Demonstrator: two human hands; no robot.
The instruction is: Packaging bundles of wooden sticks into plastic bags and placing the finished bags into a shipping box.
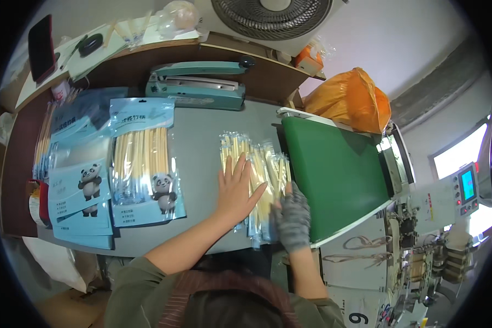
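A loose pile of chopsticks in clear wrappers lies on the grey table, close to the green belt. My bare left hand rests palm down on the pile's left part, its fingers spread. Along the right side of the pile, my right hand, in a grey knitted glove, touches the wrappers. Its outline is slightly blurred; the thumb stands apart from the fingers. Further left, a filled blue pouch of chopsticks with a panda print lies flat. Beside it, flat blue pouches lie stacked and overlapping.
A teal hand sealer stands at the table's back. The green conveyor belt adjoins the right edge, with an orange sack behind it. Machinery with a control panel stands far right. A fan and a phone are beyond.
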